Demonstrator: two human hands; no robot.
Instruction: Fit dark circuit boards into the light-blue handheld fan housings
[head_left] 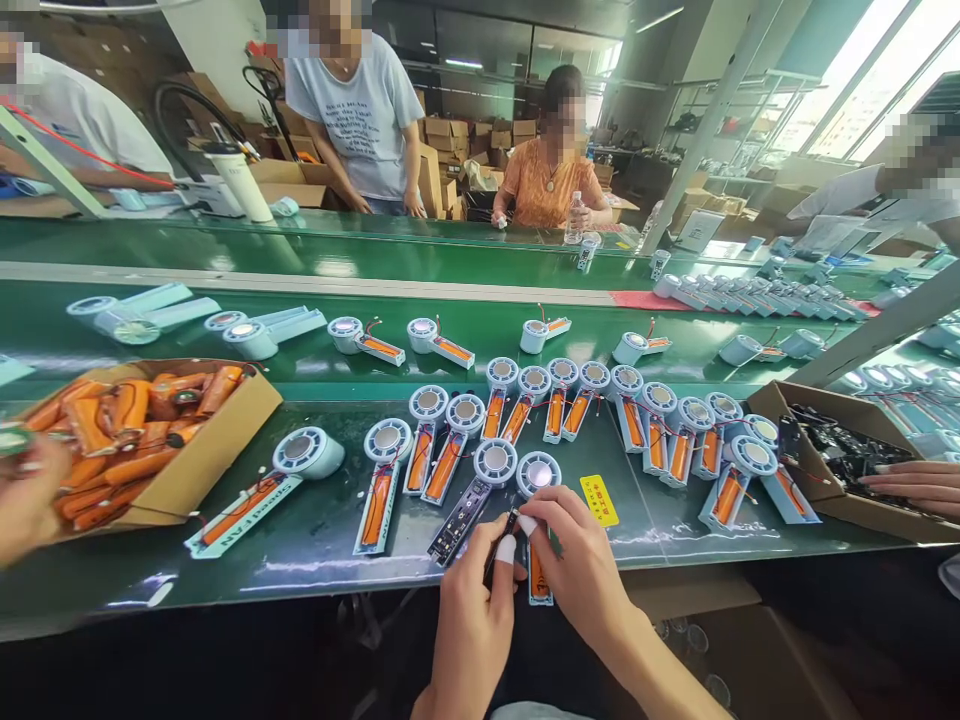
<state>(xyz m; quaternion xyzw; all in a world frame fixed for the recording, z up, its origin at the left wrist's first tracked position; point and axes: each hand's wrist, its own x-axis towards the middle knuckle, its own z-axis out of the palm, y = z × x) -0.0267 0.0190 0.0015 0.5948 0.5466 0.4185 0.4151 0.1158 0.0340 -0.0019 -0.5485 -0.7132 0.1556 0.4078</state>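
Near the bench's front edge, my left hand [480, 600] is closed around a small dark part [498, 552], its thumb and fingers pinching it. My right hand [574, 560] meets it from the right, fingertips pressed together at the top end of the same part. Just behind my hands lies a light blue fan unit [538, 472] with an orange battery [538, 580] in its open handle. To its left, another fan unit [495, 462] has a black circuit board [459, 522] on its handle. Finger covers show on both my hands.
Several open fan units [658, 398] stand across the bench [300, 575]. A box of orange batteries [217, 455] is at left, with another person's hand [34, 490] beside it. At right, a hand [915, 485] reaches into a box of black parts [780, 400]. A yellow label [598, 500] lies nearby.
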